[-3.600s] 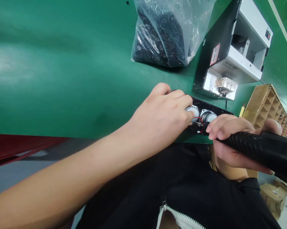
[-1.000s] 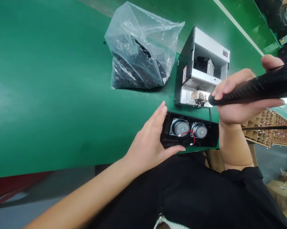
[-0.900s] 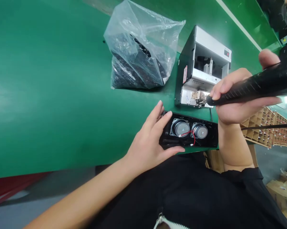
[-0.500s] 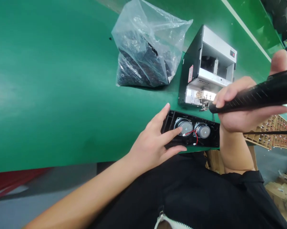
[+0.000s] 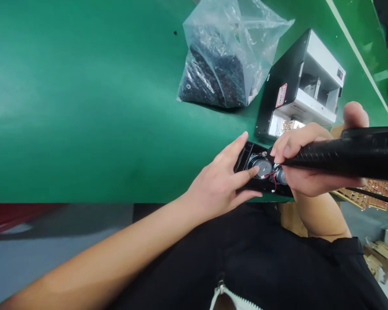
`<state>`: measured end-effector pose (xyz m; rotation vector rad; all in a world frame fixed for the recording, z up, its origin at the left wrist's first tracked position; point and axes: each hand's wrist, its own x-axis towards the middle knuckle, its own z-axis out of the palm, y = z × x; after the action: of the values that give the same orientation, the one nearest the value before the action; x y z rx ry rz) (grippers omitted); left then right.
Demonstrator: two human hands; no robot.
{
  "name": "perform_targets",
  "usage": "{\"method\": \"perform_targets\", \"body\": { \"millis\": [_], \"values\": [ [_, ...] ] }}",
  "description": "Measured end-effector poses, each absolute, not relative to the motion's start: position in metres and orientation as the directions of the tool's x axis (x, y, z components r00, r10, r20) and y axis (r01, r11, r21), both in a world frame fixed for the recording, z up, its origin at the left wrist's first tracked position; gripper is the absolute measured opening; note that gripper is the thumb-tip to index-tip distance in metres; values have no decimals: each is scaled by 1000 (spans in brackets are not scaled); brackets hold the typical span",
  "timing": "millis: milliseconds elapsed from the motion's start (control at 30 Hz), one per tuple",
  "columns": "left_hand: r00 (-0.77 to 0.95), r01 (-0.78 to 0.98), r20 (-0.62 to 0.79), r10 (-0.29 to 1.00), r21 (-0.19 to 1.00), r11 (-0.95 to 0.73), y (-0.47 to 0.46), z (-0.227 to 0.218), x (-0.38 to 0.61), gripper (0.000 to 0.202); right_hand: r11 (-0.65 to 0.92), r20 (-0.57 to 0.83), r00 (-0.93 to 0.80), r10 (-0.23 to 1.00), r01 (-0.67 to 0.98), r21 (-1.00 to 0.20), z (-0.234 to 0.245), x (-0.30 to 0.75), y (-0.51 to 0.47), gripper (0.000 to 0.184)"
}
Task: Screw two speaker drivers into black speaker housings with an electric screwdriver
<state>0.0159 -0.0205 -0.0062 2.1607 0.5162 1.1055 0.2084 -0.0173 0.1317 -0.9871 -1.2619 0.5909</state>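
A black speaker housing [image 5: 245, 160] with two round silver speaker drivers [image 5: 261, 165] and a red wire lies at the near edge of the green table [image 5: 84, 107]. My left hand [image 5: 224, 183] rests on its left end, fingers spread, one fingertip on the left driver and the thumb along the near edge. My right hand [image 5: 305, 165] is wrapped round a black electric screwdriver [image 5: 342, 153], whose tip points down at the housing near the left driver's upper corner. The right driver is mostly hidden behind that hand.
A clear plastic bag of small black parts [image 5: 226, 64] lies behind the housing. A grey and black screw feeder machine [image 5: 302, 92] stands to the right of it. Cardboard divider trays [image 5: 364, 196] sit at the far right, beyond the table edge.
My right hand has brought the screwdriver down from the screw feeder to the housing. My left hand slid onto the left driver. The view has shifted left.
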Motion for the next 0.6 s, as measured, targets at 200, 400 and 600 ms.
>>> {"method": "perform_targets", "body": {
  "millis": [200, 400, 600],
  "values": [
    [595, 19, 572, 564, 692, -722, -17, -3, 14, 66, 478, 490, 264, 831, 114, -871, 127, 205, -15, 61],
    [587, 27, 578, 567, 686, -727, -17, -3, 13, 64, 515, 556, 223, 801, 216, -829, 113, 202, -7, 62],
    [574, 35, 583, 575, 684, -728, -19, -5, 17, 64, 462, 520, 232, 822, 260, -848, 98, 216, -9, 90]
  ]
}}
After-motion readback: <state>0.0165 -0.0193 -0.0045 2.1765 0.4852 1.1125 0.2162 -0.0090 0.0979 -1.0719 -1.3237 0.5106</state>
